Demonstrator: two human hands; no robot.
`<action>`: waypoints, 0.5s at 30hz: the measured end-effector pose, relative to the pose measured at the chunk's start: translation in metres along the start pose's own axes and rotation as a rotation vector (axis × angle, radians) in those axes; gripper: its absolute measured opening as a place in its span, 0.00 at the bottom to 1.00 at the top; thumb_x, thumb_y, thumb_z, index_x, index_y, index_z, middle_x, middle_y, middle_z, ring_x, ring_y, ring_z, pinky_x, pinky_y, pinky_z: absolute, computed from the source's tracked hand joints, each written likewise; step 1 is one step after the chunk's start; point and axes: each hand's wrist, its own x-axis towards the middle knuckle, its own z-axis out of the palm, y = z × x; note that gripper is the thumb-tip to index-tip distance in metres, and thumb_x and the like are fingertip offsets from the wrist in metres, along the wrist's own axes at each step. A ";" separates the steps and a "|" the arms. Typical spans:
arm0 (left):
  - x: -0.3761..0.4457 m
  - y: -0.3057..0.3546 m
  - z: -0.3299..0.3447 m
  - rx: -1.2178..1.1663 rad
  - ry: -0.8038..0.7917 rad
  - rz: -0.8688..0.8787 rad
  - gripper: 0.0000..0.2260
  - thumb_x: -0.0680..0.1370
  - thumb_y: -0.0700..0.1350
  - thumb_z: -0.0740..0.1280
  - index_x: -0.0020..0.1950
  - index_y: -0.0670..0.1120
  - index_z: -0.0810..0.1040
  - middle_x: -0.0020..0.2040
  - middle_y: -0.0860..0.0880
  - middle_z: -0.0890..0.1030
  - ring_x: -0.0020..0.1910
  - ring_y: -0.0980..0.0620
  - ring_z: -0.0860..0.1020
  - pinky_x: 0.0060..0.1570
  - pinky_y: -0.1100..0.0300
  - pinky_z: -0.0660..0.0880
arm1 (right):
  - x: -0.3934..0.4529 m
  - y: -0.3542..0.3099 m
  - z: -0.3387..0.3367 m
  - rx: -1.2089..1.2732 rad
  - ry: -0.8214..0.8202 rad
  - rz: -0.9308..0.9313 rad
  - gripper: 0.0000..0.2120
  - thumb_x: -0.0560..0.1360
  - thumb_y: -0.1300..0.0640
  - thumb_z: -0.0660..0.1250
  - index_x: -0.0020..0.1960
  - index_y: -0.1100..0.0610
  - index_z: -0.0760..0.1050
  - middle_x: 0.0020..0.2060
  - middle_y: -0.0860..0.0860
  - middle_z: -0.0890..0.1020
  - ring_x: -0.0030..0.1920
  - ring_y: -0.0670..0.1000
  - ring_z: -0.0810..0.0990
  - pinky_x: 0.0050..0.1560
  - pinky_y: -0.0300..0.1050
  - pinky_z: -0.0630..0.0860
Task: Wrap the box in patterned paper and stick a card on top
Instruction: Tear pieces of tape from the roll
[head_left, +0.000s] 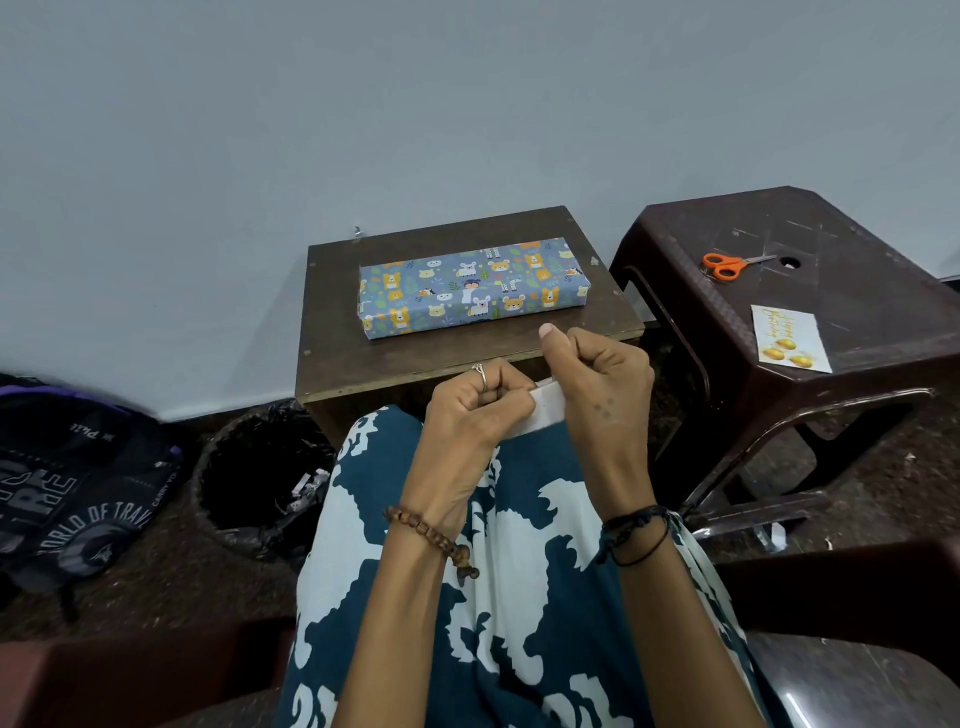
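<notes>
The box (470, 288), wrapped in blue paper with animal prints, lies flat on a small brown wooden table (415, 353). Nearer to me, over my lap, both hands hold a white strip (545, 410), which looks like tape. My left hand (478, 410) pinches its left end with curled fingers. My right hand (602, 379) grips its right end, thumb raised. A white greeting card (789, 338) with gold print lies on the dark plastic stool (857, 291) to the right, apart from the box.
Orange-handled scissors (727, 266) lie on the stool behind the card. A black-lined bin (260, 483) stands on the floor left of my knees, with a dark backpack (72, 493) further left. A grey wall rises right behind the table.
</notes>
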 end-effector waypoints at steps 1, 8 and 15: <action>0.000 -0.001 0.001 0.007 0.021 0.008 0.07 0.65 0.41 0.62 0.29 0.48 0.76 0.26 0.54 0.73 0.27 0.58 0.68 0.28 0.69 0.66 | 0.000 0.000 0.000 0.008 0.008 0.004 0.25 0.76 0.63 0.66 0.29 0.52 0.53 0.25 0.46 0.56 0.29 0.46 0.54 0.30 0.41 0.54; -0.003 0.003 -0.007 -0.064 -0.057 0.005 0.18 0.72 0.25 0.55 0.38 0.42 0.80 0.28 0.55 0.80 0.26 0.63 0.73 0.27 0.73 0.67 | 0.002 -0.006 -0.003 0.044 0.022 0.033 0.25 0.75 0.63 0.66 0.29 0.54 0.53 0.25 0.49 0.56 0.30 0.47 0.54 0.30 0.40 0.54; -0.004 0.007 -0.007 -0.064 -0.113 -0.048 0.06 0.71 0.46 0.69 0.35 0.45 0.78 0.28 0.56 0.77 0.27 0.62 0.72 0.29 0.73 0.67 | -0.001 -0.002 -0.001 0.037 0.006 0.055 0.25 0.76 0.63 0.66 0.27 0.57 0.54 0.25 0.51 0.57 0.29 0.47 0.55 0.29 0.40 0.54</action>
